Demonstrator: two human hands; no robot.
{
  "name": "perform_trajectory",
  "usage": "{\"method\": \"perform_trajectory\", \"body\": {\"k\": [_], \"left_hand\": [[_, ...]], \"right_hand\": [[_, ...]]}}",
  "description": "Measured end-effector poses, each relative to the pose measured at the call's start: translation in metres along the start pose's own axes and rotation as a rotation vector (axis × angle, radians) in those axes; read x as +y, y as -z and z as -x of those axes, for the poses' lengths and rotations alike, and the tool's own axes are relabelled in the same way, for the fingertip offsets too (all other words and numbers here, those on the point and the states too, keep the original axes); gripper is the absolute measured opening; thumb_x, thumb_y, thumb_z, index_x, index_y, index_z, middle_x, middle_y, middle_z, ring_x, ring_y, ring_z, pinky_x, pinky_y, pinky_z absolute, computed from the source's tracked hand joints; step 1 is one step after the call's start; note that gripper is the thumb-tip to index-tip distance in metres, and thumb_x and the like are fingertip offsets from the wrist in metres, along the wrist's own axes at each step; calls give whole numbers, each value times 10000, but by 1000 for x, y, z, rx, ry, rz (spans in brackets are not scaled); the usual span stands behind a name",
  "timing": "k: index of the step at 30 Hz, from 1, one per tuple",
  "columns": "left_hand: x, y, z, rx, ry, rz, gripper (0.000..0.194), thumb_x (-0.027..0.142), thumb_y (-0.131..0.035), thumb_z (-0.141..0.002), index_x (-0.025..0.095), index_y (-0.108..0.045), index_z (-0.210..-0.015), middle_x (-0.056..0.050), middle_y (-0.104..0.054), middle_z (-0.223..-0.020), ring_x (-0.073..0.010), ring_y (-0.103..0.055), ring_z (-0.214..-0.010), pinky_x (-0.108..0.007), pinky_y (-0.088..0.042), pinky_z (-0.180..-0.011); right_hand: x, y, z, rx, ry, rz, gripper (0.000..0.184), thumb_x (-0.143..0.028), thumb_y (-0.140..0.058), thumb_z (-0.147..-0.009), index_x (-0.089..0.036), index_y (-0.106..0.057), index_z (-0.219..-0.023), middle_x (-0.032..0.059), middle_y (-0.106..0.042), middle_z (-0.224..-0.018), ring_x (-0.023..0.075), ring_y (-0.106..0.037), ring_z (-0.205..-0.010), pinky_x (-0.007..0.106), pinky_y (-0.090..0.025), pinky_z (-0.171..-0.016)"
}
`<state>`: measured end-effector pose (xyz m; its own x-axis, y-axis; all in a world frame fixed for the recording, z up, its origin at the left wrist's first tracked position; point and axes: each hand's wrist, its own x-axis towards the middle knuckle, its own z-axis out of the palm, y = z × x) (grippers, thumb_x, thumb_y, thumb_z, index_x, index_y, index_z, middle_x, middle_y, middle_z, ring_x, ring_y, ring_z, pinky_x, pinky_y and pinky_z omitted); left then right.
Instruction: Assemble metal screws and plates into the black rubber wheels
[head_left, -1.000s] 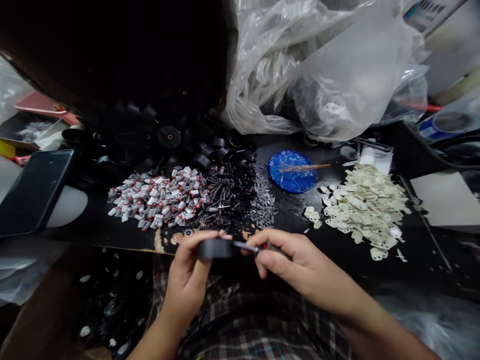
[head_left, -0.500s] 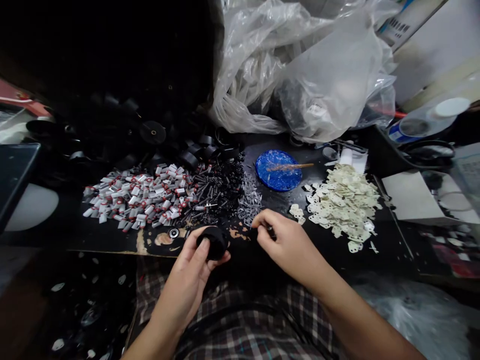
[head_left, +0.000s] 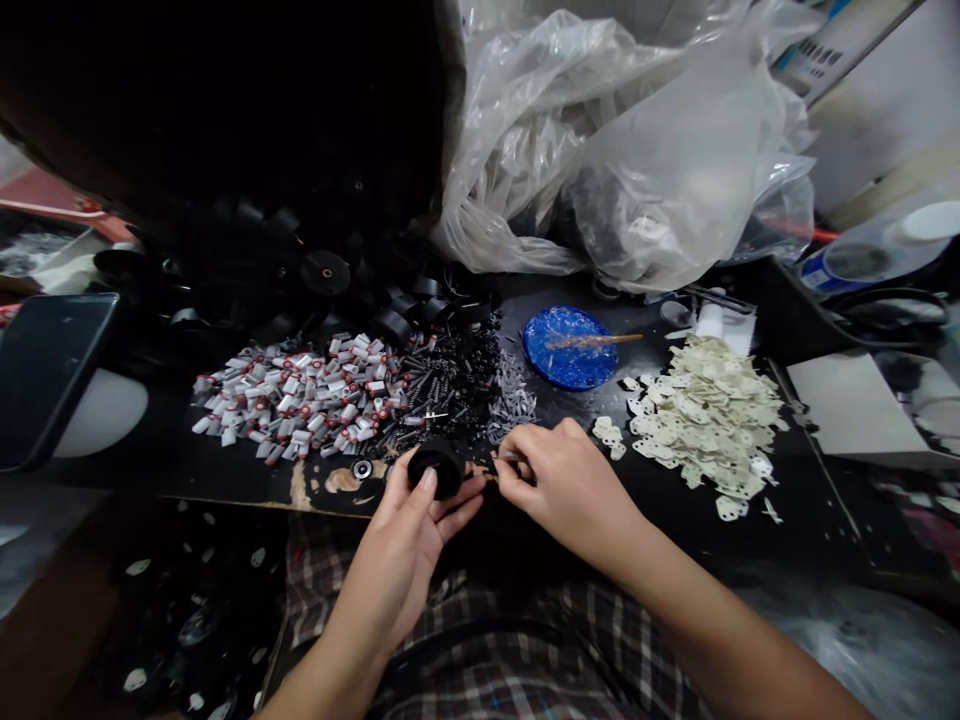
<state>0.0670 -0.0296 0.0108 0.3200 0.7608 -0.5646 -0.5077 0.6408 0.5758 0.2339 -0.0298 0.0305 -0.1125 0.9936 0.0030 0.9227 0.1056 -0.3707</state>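
Note:
My left hand (head_left: pixel 409 535) grips a small black round part (head_left: pixel 436 466) between thumb and fingers, just above the near edge of the dark work surface. My right hand (head_left: pixel 559 485) is beside it on the right, fingertips pinched on something small that I cannot make out, close to the black part. In front of my hands lie heaps of small pieces: white-and-red parts (head_left: pixel 300 400), black springs (head_left: pixel 450 385), grey pins (head_left: pixel 514 400) and cream flat plates (head_left: pixel 705 410). A small metal ring (head_left: pixel 362 468) lies on the surface left of the black part.
A blue dish (head_left: pixel 570 347) with a wooden stick across it sits behind the heaps. Crumpled clear plastic bags (head_left: pixel 622 150) rise at the back. Black round parts (head_left: pixel 322 272) pile up at back left. A dark phone (head_left: pixel 45 375) stands at left; white paper (head_left: pixel 847 405) lies at right.
A second ago my hands were together, the right holding a thin tool at the black part. The right hand drew away toward the grey pins, then came back beside the black part.

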Motion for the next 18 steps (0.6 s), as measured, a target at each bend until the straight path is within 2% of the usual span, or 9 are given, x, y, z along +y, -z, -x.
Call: {"method": "perform_trajectory", "body": {"k": [2, 4, 10, 15, 18], "left_hand": [[0, -4, 0, -52, 55, 50, 140, 261, -574, -874, 232, -572, -1012, -32, -690, -1048, -208, -671, -966, -404, -522, -901], [-2, -7, 0, -76, 50, 47, 123, 254, -561, -883, 227, -588, -999, -25, -691, -1039, -187, -666, -958, -379, -523, -903], [-11, -5, 1, 38, -153, -81, 229, 281, -614, -852, 297, -602, -1080, 36, -659, -1081, -125, -602, -1047, -253, -486, -934], [-9, -6, 4, 11, -92, -45, 298, 302, -645, -827, 277, -597, -1120, -11, -656, -1136, -175, -600, -1088, -300, -491, -947], [-9, -9, 8, -24, -30, -47, 324, 282, -688, -792, 281, -610, -1107, -9, -668, -1104, -168, -606, -1071, -282, -504, -919]], "right_hand": [[-4, 2, 3, 40, 6, -216, 83, -186, -585, -818, -196, -576, -736, -38, -611, -639, 129, -532, -605, 290, -328, -683], [-9, 2, 7, 75, 15, -323, 80, -176, -592, -817, -201, -581, -741, -45, -600, -645, 124, -525, -620, 281, -341, -687], [-13, 2, 13, 180, 50, -326, 43, -159, -595, -834, -190, -613, -809, -19, -629, -743, 129, -522, -672, 295, -335, -699], [-14, 6, 15, 222, 85, -408, 72, -157, -589, -851, -185, -608, -787, -27, -604, -689, 119, -502, -641, 287, -343, -682], [-15, 3, 14, 278, 129, -342, 85, -139, -570, -852, -170, -608, -783, -18, -606, -682, 117, -496, -621, 304, -331, -684]]}}
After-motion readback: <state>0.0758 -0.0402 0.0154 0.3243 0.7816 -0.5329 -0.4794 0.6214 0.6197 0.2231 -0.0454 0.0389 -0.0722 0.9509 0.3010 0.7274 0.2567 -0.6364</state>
